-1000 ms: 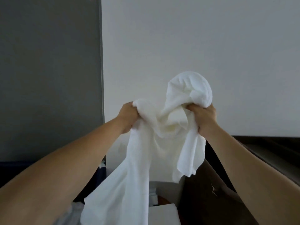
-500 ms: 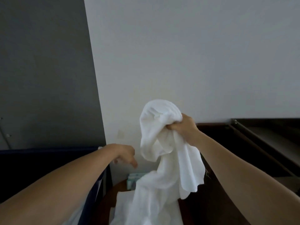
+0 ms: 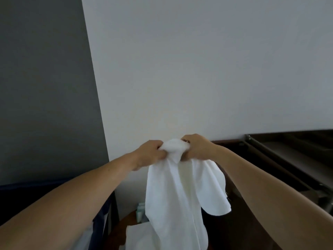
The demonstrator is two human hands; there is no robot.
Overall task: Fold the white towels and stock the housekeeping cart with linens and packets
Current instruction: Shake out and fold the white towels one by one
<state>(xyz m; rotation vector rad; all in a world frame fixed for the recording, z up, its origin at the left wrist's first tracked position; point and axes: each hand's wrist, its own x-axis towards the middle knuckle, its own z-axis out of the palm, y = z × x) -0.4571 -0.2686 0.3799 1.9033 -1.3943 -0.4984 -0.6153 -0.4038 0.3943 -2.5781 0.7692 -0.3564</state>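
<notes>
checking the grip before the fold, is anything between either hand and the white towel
Nothing visible does. The left hand and the right hand both grip the bunched top of the white towel directly, close together, and the rest of it hangs loose below them.

Brown surface (image 3: 126, 221) under flat white linen (image 3: 137, 238) and pale-green packets (image 3: 141, 212)

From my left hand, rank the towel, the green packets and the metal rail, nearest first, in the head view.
1. The towel: gripped in the left hand itself.
2. The green packets: low down, below the hand, beside the hanging towel.
3. The metal rail: far right, beyond the right hand.
</notes>
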